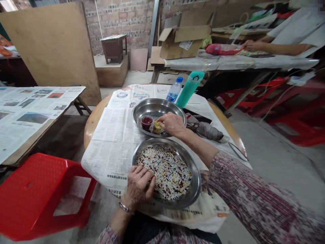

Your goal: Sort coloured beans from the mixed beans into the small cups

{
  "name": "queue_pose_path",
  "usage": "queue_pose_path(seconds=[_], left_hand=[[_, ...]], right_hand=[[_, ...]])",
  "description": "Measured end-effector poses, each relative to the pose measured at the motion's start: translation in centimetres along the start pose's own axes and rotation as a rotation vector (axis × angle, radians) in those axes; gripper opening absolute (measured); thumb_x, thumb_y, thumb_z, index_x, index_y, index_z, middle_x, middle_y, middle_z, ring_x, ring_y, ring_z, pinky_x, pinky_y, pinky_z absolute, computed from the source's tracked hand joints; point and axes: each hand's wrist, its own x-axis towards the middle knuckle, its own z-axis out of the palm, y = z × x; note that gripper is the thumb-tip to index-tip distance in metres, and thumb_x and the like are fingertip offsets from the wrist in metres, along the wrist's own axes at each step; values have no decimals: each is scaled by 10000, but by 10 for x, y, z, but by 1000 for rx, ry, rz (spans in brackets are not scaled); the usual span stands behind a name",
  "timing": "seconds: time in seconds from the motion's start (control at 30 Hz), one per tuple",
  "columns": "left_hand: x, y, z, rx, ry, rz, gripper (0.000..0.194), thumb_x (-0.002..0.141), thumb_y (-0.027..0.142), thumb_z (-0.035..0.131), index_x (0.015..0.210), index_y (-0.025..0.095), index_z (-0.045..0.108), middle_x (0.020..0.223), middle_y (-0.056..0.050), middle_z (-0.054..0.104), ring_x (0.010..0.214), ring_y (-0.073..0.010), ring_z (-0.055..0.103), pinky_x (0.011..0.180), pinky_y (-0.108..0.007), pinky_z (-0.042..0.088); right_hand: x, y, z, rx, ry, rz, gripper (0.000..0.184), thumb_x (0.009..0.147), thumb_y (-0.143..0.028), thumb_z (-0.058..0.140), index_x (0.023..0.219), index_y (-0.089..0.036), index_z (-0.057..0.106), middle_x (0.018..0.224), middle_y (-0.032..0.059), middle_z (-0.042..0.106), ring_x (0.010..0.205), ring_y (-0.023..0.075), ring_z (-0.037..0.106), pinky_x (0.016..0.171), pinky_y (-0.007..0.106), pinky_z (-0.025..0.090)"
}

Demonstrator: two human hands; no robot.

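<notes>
Got right hand at cup of yellow kernels, mid-frame, fingertips bunched; left hand at steel basin, lower centre, fingers together. Can't tell if clamped. Probably light, slippery; best pinched.

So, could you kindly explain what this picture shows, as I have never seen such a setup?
There is no machine: the grip is a person's two bare hands. The picture comes from a camera worn on that person's head, looking forward and down. On a table spread with newspaper, the near basin holds white, red and yellow grains; the far basin holds a red-filled tub and a yellow-filled tub. The left hand rests at the near basin's rim; the right hand is at the yellow-filled tub, though I cannot tell whether it holds anything. Beyond are a clear bottle and a green bottle.
</notes>
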Motion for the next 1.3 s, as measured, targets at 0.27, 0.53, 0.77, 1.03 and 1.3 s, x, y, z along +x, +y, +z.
queue_pose_path(seconds=[0.27,0.53,0.77,1.03,1.3], left_hand=[[1,0,-1,-11,-17,-18,167,938,214,484,818,179,595,733,-32,630,727,-172,541,719,-347,384],[1,0,0,-16,0,-32,125,923,195,505,849,180,604,777,-36,654,762,-178,564,747,-349,408],[0,0,-2,-62,14,-53,81,917,188,521,912,181,602,853,-46,670,835,-189,587,790,-352,421],[-1,-2,0,-51,26,-55,69,923,175,520,916,186,589,859,-44,654,828,-194,567,788,-360,427],[-3,-3,1,-76,210,-62,339,893,253,583,1209,167,495,1141,-128,574,1092,-250,538,949,-439,475]], right_hand=[[5,-5,6,7,20,53,248,838,-229,560,943,-223,784,928,117,733,857,242,639,672,332,429],[-64,-7,-6,432,125,-103,172,875,-220,551,852,-178,716,830,55,714,724,163,609,659,301,437],[-193,-31,19,490,-370,-558,137,891,-154,574,891,-210,699,854,26,660,785,135,599,675,248,435],[-128,-16,44,323,-44,-117,216,920,-162,517,981,-214,718,997,68,658,980,193,581,875,312,459],[-133,-66,51,414,-95,-543,307,868,-341,646,1114,-158,665,1061,118,623,1000,236,538,879,378,474]])
